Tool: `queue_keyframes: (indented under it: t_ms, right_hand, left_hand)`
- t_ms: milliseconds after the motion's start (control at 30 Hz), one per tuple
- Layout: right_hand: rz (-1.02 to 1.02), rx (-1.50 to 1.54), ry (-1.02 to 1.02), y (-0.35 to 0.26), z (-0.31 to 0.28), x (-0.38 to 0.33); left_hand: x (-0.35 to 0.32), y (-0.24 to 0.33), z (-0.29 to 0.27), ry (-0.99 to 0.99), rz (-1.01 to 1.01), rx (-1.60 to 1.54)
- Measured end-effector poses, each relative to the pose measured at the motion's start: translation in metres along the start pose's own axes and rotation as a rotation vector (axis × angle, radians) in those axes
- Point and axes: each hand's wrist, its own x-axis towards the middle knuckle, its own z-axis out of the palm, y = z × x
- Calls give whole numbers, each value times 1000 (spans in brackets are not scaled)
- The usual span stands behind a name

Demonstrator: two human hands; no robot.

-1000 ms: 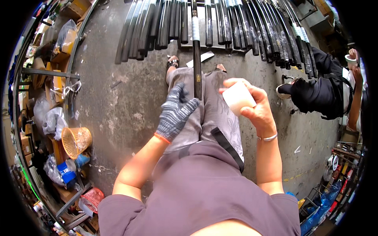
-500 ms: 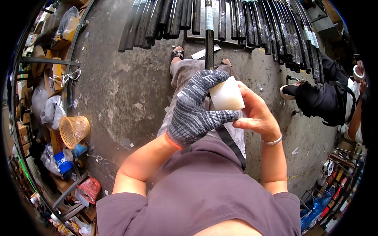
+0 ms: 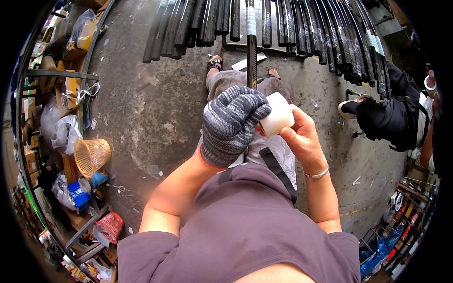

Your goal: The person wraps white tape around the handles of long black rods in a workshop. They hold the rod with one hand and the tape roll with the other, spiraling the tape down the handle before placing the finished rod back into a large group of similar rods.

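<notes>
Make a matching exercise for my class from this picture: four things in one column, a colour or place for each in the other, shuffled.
Things:
1. left hand
2. roll of tape
3. wicker basket
4. black rods

Descriptions:
A. yellow, on the floor at the left
B. white, held in the bare right hand
C. laid in a row at the top
D. wears a grey knit glove

Pairs: 1-D, 2-B, 3-A, 4-C

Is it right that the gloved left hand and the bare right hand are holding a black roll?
Not quite. The head view shows the gloved left hand and bare right hand holding a white roll, not a black one.
</notes>
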Motion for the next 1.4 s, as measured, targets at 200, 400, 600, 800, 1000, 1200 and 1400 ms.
queue_keyframes:
  t_ms: [200, 400, 600, 800, 1000, 1200, 1400]
  right_hand:
    - [-6, 43, -32, -11, -3, -4]
    - [14, -94, -40, -15, -11, -5]
    - [47, -74, -77, -12, -16, -8]
    - [69, -105, -132, -22, -11, -4]
    - [67, -119, -143, -27, -5, -4]
    - [64, -144, -191, -28, -6, -1]
    - [113, -200, -145, -22, -5, 1]
  left_hand:
    - [-6, -4, -4, -53, -611, -549]
    - [-10, 13, -11, -116, -692, -630]
    - [-12, 8, -9, -100, -420, -418]
    - [-15, -4, -5, -136, -217, -128]
    - [-20, -11, -10, -84, -666, -776]
    - [-14, 12, -18, -142, -809, -840]
    - [-29, 0, -2, -66, -468, -352]
